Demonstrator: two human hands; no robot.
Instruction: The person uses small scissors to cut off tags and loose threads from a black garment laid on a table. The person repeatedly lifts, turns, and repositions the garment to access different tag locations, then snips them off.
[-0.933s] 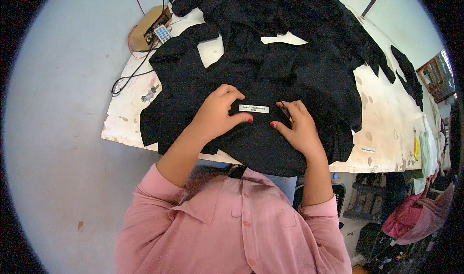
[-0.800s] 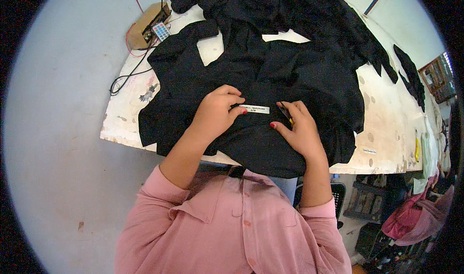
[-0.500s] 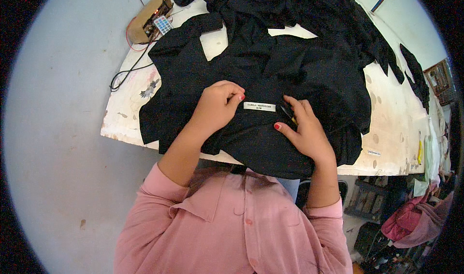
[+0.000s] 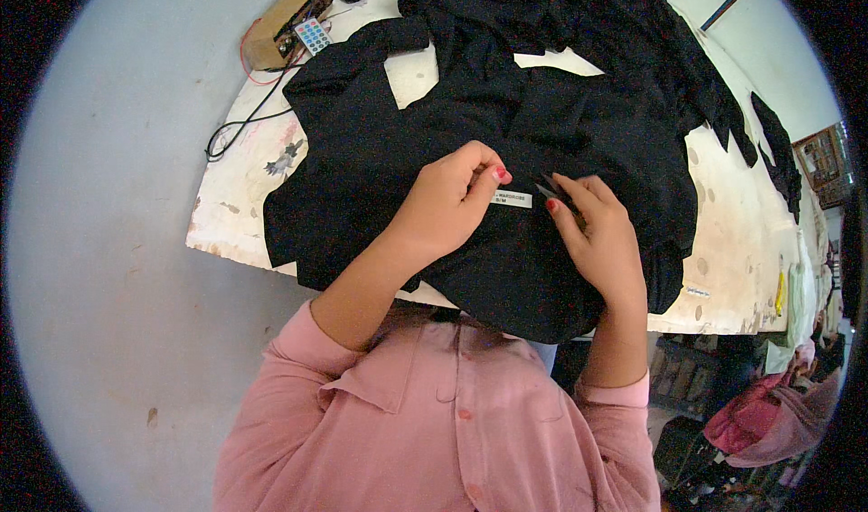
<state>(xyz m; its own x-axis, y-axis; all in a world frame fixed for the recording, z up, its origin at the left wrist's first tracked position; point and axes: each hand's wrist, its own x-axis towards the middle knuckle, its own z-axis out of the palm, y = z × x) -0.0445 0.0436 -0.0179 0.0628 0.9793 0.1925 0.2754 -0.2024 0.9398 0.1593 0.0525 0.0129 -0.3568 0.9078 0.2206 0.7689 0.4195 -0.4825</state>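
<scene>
A black garment (image 4: pixel 362 178) lies spread in folds on the pale table, with a small white label (image 4: pixel 515 199) on its near middle. My left hand (image 4: pixel 448 200) is over the label's left end and covers part of it. Its thumb and forefinger are pinched together; whatever they hold is too small to make out. Just right of the label, my right hand (image 4: pixel 597 232) grips a pair of thread snips (image 4: pixel 547 187). Their thin pointed blades show between thumb and fingers, aimed toward the label; the rest is hidden in the palm.
More black cloth (image 4: pixel 561 15) is heaped at the far side of the table (image 4: pixel 235 196). A brown box (image 4: pixel 280 26) with wires and a small remote control (image 4: pixel 313 37) sit at the far left. Bags and pink cloth (image 4: pixel 750 413) are piled beyond the right edge.
My left hand has moved right and now covers the label's left part. My right hand has shifted right, and the snips' blades now show between its fingertips.
</scene>
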